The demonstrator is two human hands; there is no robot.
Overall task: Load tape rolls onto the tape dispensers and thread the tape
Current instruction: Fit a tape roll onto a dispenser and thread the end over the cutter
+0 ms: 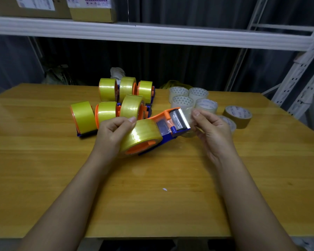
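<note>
An orange-and-blue tape dispenser (168,124) with a yellowish tape roll (143,135) on it is held just above the wooden table (152,205). My left hand (114,133) grips the roll from the left, thumb on top. My right hand (209,126) pinches the clear tape end (189,115) just past the serrated blade. Several loaded dispensers with yellow rolls (105,111) stand behind my left hand.
Several clear tape rolls (188,98) and a brown roll (237,115) lie at the back right of the table. A white metal shelf (152,33) with cardboard boxes (93,9) runs overhead. A shelf upright (301,78) stands at the right.
</note>
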